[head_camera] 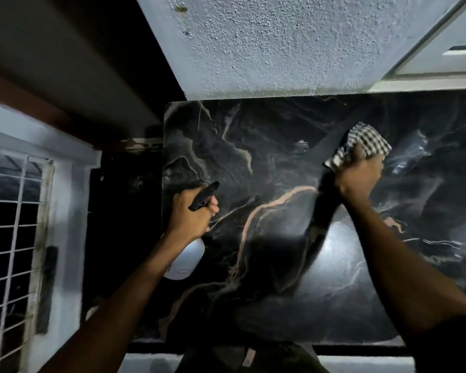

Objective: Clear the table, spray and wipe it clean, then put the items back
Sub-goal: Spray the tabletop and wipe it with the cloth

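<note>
We see the table (pixel 267 146) as a glossy black marble-look slab w/ pale and copper-pink veins; one bright vein curves across the middle, between our two hands. Light glares off the top just under the right forearm, and faint smeary streaks show beside the cloth on its right.

Right hand (pixel 358 179) is clenched round a black-and-white checked cloth (pixel 366 144), bunched up; most of the fabric sticks out past the knuckles toward the wall, and it's pressed on the tabletop, right of centre.

Left hand (pixel 193 214) is wrapped round the neck of a spray bottle (pixel 186 261): black trigger head pokes out above the fingers, pale grey-white rounded body hangs below the wrist, over the table's left edge. A small rectangular mark shows low on the body, but it's too blurred to read. No other writing or brand visible.

Textured white wall (pixel 267 44) sits beyond the table.
</note>
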The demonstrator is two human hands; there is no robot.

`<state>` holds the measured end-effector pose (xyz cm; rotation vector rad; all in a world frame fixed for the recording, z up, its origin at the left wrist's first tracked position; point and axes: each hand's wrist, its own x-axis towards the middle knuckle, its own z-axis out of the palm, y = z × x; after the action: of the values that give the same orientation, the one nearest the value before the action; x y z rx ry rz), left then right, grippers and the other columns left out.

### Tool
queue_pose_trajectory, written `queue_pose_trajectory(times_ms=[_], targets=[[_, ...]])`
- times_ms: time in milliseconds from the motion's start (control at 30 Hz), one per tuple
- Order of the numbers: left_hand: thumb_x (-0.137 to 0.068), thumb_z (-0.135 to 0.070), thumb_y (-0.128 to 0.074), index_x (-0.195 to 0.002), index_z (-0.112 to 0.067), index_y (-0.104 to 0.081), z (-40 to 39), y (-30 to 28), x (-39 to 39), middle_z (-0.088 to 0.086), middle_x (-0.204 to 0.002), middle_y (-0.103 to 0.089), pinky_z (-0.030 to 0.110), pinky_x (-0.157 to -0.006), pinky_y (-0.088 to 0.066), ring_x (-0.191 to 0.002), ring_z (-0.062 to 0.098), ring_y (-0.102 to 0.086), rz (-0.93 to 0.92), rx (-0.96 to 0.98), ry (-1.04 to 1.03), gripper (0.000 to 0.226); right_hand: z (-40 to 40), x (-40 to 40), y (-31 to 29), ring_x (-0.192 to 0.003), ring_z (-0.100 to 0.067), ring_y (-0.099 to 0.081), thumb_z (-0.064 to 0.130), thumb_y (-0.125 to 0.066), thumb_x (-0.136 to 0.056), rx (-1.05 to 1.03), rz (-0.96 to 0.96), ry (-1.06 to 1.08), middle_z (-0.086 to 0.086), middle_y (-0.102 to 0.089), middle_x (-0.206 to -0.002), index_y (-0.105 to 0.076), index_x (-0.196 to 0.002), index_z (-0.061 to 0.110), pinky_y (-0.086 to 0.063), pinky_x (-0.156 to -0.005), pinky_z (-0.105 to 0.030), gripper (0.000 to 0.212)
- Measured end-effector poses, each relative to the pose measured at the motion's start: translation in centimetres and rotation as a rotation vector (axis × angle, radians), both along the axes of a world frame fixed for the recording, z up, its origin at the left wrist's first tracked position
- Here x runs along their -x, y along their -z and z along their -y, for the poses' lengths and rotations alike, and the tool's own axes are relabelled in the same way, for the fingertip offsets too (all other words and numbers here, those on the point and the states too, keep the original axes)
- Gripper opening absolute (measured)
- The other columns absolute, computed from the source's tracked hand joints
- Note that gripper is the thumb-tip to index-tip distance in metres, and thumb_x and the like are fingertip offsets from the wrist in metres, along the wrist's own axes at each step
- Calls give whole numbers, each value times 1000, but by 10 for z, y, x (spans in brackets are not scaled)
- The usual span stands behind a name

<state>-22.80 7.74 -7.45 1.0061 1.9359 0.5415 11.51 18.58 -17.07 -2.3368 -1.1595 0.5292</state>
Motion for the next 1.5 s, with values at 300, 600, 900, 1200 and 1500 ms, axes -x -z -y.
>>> queue_pose_trajectory(times_ms=[300, 600, 900, 1200, 1500], targets=[[-73, 6, -59, -66, -17, -70, -22, -7, 1, 4, -68, -73, 47, -51, -60, -66, 25, -72, -51, 35, -45, 26, 91, 233, -10, -91, -37, -49, 24, -66, -78, -44, 64, -1199, -18, -54, -110, -64, -125, 13, -48, -74, -46, 47], [-75, 12, -47, -71, -10, -66, -38, -9, -7, 9, -71, -71, 25, -40, -47, -66, 21, -68, 65, 12, -80, 29, -31, 21, -6, -104, -50, -55, 42, -44, -78, -15, 110, -191, -32, -50, -123, -56, -141, 18, -49, -90, -50, 67], [-74, 11, -53, -73, -8, -68, -58, -12, -15, 15, -72, -72, 37, -45, -55, -62, 23, -69, 43, -9, -75, 24, 73, 205, -6, -92, -35, -48, 31, -66, -80, -6, 129, -1182, -16, -49, -111, -55, -139, 24, -45, -74, -42, 61], [-75, 9, -52, -71, -11, -66, -57, -1, -19, 10, -73, -72, 25, -42, -48, -70, 28, -70, 120, 34, -104, 25, -41, 21, -2, -109, -50, -51, 41, -41, -79, 29, 205, -207, -33, -48, -125, -50, -146, 16, -42, -93, -48, 72], [-72, 1, -64, -65, -16, -69, -49, 3, 7, 12, -72, -72, 36, -47, -57, -65, 32, -70, -29, 22, -206, 19, 67, 253, -5, -88, -39, -52, 26, -66, -78, -34, 95, -1157, -18, -52, -107, -63, -123, 14, -47, -70, -44, 46]])
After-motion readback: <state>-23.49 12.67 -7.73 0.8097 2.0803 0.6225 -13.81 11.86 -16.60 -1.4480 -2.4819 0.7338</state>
